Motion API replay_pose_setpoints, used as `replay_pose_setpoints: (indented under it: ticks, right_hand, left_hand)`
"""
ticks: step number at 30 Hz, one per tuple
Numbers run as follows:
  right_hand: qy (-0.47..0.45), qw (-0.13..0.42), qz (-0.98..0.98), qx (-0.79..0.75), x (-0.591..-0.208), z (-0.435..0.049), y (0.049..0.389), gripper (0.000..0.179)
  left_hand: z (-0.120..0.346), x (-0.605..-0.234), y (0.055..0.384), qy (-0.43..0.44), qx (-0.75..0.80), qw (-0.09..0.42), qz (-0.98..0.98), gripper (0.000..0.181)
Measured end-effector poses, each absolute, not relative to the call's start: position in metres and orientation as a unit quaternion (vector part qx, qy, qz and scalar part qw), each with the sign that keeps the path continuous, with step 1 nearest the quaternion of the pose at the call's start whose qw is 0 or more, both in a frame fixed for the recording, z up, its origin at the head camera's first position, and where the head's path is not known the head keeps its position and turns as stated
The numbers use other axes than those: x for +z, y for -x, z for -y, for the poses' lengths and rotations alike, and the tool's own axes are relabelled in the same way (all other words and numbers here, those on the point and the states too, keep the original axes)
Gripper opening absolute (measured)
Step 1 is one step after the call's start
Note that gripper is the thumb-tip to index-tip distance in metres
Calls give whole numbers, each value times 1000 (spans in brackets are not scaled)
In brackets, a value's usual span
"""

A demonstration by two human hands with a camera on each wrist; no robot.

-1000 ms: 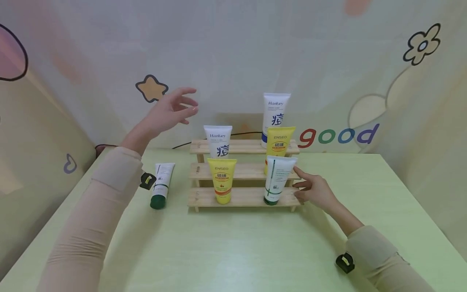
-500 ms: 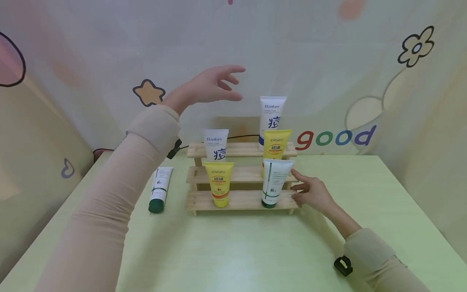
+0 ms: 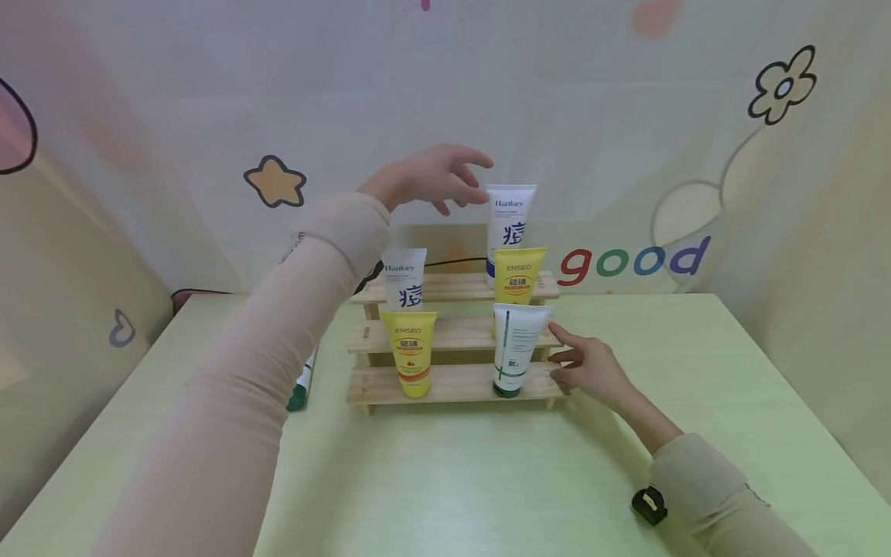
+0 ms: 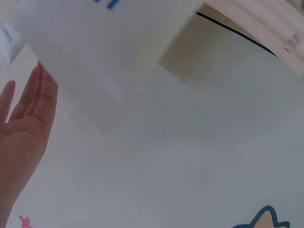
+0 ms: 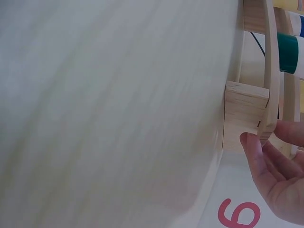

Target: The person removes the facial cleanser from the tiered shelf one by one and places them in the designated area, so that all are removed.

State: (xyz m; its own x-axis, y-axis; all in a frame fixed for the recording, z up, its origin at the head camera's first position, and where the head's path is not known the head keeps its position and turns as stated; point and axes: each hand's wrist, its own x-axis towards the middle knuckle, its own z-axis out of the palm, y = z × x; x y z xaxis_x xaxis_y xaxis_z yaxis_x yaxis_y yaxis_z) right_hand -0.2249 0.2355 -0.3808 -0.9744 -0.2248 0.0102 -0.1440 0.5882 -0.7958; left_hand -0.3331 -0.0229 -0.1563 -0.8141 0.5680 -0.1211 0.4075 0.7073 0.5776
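My left hand [image 3: 442, 176] hovers over the back of the tiered wooden rack [image 3: 452, 384], fingers spread. Its fingertips are right at the top of a white-and-blue Hankey tube [image 3: 510, 216] on the top tier. In the left wrist view the fingers [image 4: 40, 97] are apart around that tube's edge [image 4: 8, 40]. Thumb and fingers of my right hand [image 3: 590, 371] pinch the right end of the bottom board [image 5: 270, 102]. Beside it stands a white tube with a green cap [image 3: 518, 348]. A yellow tube [image 3: 518, 275] is partly hidden behind that one.
On the rack's left stand another yellow tube [image 3: 411, 352] and a second Hankey tube [image 3: 404, 278]. A green-capped tube [image 3: 299, 393] lies on the table [image 3: 445, 480], mostly hidden by my left sleeve. A printed curtain [image 3: 592, 100] hangs behind.
My left hand has moved right, rising and then dropping to the top-tier Hankey tube. The left sleeve now covers most of the lying tube. My right hand stays on the rack's end.
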Motion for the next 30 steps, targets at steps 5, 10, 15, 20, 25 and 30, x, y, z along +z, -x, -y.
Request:
replay_pose_setpoints:
  ticks: [5,10,15,20,25,30]
  right_hand:
    - [104,46,-889,-443,-382,-234,225,74]
    - [107,40,-892,-437,-383,-233,225,73]
    - [110,34,-894,-433,-383,-234,224,73]
    - [108,34,-895,-432,-383,-234,224,73]
    - [108,33,-895,-431,-382,-235,224,73]
    - [107,35,-894,-434,-383,-235,224,73]
  left_hand:
    - [14,-161,334,-252,316,164,-900,54]
    - [6,-168,335,-234,351,180,-889,45]
    - [0,-175,335,-210,391,186,-876,37]
    - [-5,-180,335,-195,416,165,-873,30]
    - [-6,-181,334,-197,411,149,-878,24]
    - [-4,-180,334,-205,410,145,-877,21]
